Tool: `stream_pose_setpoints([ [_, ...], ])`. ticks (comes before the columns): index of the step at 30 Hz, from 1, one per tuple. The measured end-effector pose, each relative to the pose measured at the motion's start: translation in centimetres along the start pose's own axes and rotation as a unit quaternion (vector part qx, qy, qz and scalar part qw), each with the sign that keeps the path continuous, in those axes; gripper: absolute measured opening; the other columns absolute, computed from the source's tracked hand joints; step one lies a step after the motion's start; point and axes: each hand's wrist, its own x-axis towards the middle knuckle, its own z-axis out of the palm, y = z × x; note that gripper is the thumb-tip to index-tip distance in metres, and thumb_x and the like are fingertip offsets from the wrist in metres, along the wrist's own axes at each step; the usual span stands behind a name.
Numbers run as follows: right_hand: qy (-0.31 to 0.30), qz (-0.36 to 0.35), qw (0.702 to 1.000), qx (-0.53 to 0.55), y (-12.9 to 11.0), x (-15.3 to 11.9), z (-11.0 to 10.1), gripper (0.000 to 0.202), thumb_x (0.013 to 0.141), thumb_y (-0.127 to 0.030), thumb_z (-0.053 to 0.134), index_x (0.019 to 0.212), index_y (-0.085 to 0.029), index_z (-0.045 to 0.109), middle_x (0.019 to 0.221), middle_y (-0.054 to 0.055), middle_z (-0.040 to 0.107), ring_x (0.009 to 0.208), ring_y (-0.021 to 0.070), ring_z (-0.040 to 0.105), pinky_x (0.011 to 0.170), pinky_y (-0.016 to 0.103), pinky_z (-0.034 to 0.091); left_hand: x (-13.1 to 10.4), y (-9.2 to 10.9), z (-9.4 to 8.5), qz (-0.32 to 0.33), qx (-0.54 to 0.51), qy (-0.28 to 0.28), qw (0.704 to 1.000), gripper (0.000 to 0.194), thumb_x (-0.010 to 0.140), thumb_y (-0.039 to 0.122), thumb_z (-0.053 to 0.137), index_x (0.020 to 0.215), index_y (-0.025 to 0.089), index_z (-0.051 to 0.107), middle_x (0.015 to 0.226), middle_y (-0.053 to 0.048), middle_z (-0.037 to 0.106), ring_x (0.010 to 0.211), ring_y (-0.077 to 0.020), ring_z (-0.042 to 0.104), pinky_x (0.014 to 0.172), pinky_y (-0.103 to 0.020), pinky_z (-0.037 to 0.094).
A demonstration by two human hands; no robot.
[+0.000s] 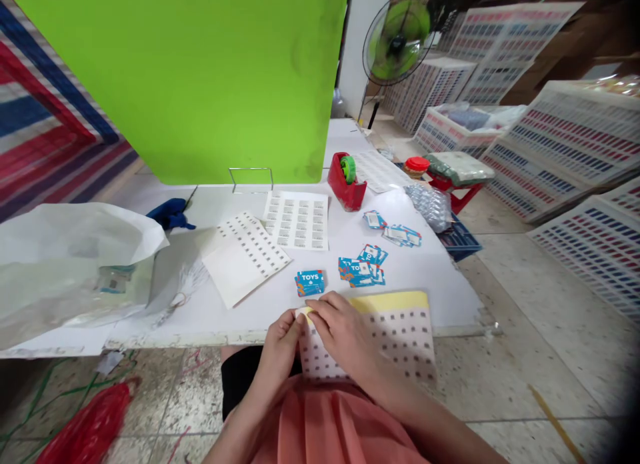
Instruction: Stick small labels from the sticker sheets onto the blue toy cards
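Pinching the label sheet [404,331] at its left corner, my left hand [279,347] closed | right hand [347,334] over it, fingers bent by that corner, grip unclear | sheet stretches rightward, long axis roughly along the table [453,297] edge

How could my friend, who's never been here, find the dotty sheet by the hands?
Start at the green panel and cross the white table to its near edge. There, the left hand pinches a corner of the dotty sheet while the right hand lies over it. Unlike the white sheets farther back, it has a yellow strip along its far edge.
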Motion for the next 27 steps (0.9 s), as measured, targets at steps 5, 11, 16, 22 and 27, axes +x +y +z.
stream_pose_setpoints([
  [5, 0.014, -0.005, 1.000, -0.023, 0.0, -0.1, 0.4, 0.022, 0.090, -0.019, 0.047, 0.107, -0.020, 0.063, 0.090, 0.007, 0.060, 0.085, 0.0200, 0.055, 0.075, 0.035, 0.049, -0.2, 0.0, 0.2, 0.017, 0.006, -0.015, 1.000, 0.031, 0.085, 0.046, 0.052, 0.090, 0.016, 0.058, 0.078, -0.002, 0.060, 0.073, -0.0136, 0.052, 0.069, -0.025, 0.044],
  [11, 0.028, -0.024, 0.998, -0.041, -0.1, -0.4, 0.4, 0.025, 0.089, -0.014, 0.047, 0.109, -0.019, 0.062, 0.091, 0.007, 0.061, 0.083, 0.0202, 0.054, 0.075, 0.035, 0.048, -0.5, 1.1, 0.7, 0.039, 0.031, -0.032, 0.998, 0.033, 0.087, 0.043, 0.049, 0.101, 0.016, 0.060, 0.091, -0.005, 0.063, 0.083, -0.0167, 0.054, 0.076, -0.028, 0.044],
  [16, 0.047, -0.053, 0.996, -0.055, -0.4, -0.8, 0.7, 0.025, 0.088, -0.011, 0.047, 0.107, -0.018, 0.063, 0.093, 0.008, 0.065, 0.086, 0.0210, 0.056, 0.078, 0.036, 0.046, -0.5, 1.2, 0.9, 0.041, 0.030, -0.014, 0.999, 0.032, 0.086, 0.043, 0.050, 0.099, 0.016, 0.060, 0.087, -0.003, 0.064, 0.078, -0.0155, 0.054, 0.077, -0.028, 0.044],
  [22, 0.065, -0.027, 0.997, 0.025, -0.3, -0.7, 1.1, 0.017, 0.088, -0.014, 0.050, 0.096, -0.020, 0.064, 0.093, 0.006, 0.067, 0.087, 0.0199, 0.058, 0.079, 0.035, 0.047, -0.4, 1.3, 0.7, 0.048, 0.035, -0.015, 0.998, 0.032, 0.083, 0.042, 0.053, 0.099, 0.016, 0.060, 0.095, -0.006, 0.066, 0.088, -0.0187, 0.057, 0.082, -0.030, 0.044],
  [27, 0.059, 0.029, 0.997, 0.037, -0.2, -0.1, 0.8, 0.018, 0.086, -0.019, 0.053, 0.102, -0.019, 0.062, 0.093, 0.006, 0.066, 0.085, 0.0206, 0.059, 0.076, 0.035, 0.049, -0.5, 1.4, 0.9, 0.061, 0.048, -0.029, 0.997, 0.029, 0.081, 0.034, 0.054, 0.103, 0.016, 0.058, 0.100, -0.007, 0.065, 0.093, -0.0199, 0.058, 0.087, -0.032, 0.043],
])
